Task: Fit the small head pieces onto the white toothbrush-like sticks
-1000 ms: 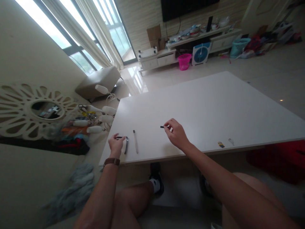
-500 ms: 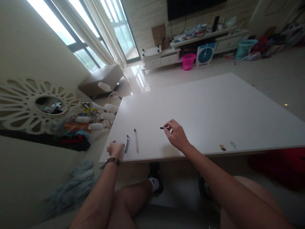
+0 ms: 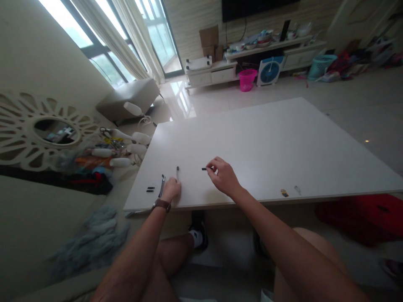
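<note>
My left hand [image 3: 172, 189] is over the handle of a slim, pale toothbrush [image 3: 178, 169] with a dark head, fingers curled on it. Most of the handle is hidden under the hand. Just left of it, a dark-handled razor [image 3: 163, 183] with a bent head lies on the white table [image 3: 252, 134], partly covered by the hand. Farther left, two short black pieces [image 3: 150, 189] lie side by side. My right hand [image 3: 223, 177] pinches a short black stick [image 3: 204, 169] between thumb and fingertips, a little above the tabletop or touching it; I cannot tell which.
Near the front edge, to the right, lie a small yellow-and-black sticker [image 3: 284, 193] and a pale, clear scrap [image 3: 297, 190]. A lamp with white shades [image 3: 138, 137] stands beyond the left edge. A pink basket [image 3: 247, 79] and a blue fan [image 3: 270, 71] are on the floor beyond.
My left hand has moved right, from the razor's left side onto the toothbrush, uncovering the two black pieces. The toothbrush has shifted slightly right of the razor. My right hand still holds the black stick.
</note>
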### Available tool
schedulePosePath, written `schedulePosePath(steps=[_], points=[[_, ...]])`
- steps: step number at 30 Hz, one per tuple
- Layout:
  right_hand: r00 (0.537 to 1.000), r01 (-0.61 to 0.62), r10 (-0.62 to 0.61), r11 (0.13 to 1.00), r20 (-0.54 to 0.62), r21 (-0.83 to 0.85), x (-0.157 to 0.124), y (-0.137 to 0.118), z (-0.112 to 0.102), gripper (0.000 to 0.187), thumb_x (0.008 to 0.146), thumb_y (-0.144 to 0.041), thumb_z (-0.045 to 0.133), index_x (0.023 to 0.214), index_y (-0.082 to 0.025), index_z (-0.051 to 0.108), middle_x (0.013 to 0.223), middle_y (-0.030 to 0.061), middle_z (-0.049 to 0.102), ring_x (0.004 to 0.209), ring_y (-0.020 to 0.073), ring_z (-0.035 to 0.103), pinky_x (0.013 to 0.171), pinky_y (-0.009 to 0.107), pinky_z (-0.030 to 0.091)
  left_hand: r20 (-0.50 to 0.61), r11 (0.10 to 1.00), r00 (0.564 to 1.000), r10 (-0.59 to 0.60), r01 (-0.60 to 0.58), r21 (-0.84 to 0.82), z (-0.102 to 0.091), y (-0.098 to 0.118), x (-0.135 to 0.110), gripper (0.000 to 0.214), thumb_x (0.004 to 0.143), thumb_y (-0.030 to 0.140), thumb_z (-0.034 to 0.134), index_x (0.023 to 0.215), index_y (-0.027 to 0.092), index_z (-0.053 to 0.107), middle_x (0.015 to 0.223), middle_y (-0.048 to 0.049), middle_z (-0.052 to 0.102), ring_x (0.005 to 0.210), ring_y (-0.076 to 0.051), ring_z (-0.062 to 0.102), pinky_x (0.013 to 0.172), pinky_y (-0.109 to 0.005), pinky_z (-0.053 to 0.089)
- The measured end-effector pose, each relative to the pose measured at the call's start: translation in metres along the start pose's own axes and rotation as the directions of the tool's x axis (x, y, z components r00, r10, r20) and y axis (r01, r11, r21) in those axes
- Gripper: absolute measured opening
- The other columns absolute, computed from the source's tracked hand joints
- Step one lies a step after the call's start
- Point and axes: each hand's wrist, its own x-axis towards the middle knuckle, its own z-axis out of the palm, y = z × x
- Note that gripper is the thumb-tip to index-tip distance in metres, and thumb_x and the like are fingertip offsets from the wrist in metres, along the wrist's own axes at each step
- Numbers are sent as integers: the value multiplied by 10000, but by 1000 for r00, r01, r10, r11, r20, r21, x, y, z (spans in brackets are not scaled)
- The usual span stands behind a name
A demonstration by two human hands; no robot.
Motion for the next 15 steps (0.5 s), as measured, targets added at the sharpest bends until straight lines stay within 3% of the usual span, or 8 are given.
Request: schedulePosePath(steps=[4,7,9,11,13,15], points=[[1000,-20,20,999,10,26,2,1,0,106,880,-155,568,812,-192,642,863,13,607,695,120,544,720,269,422,73,994,996,46,-38,-103,16,42,-24,117,780,213,604,708,196,513,655,-36,586,703,-197,573,672,-296,395],[983,-165,178,966,-51,200,6,6,6,101,863,-224,580,789,-188,638,821,13,641,695,131,573,697,273,438,161,961,978,136,-91,-261,27,82,-48,139,837,308,574,778,192,524,694,-18,628,572,-129,507,587,-249,376],[928,-315,368,859,-59,403,10,8,10,121,839,-291,590,792,-186,627,780,14,656,675,142,588,647,271,447,241,844,933,267,-106,-526,29,105,-65,149,859,333,549,839,198,492,727,-18,652,512,-104,459,540,-235,352],[854,-412,521,696,-18,587,13,9,15,160,797,-344,608,812,-184,618,761,14,664,642,143,591,581,259,439,221,749,912,345,-126,-650,25,123,-79,163,850,341,561,862,199,482,691,-1,632,495,-95,439,528,-225,343],[814,-420,582,581,5,697,15,9,17,217,748,-380,646,833,-183,618,761,13,669,619,138,585,534,244,420,197,702,910,365,-130,-700,20,134,-89,165,830,328,580,872,196,492,650,15,605,501,-94,442,537,-220,348],[808,-392,590,546,-7,740,14,8,18,269,704,-405,688,836,-179,625,764,13,670,607,131,577,520,239,411,189,681,917,352,-112,-723,16,140,-93,150,811,306,584,871,191,508,627,22,584,522,-100,461,549,-221,358]])
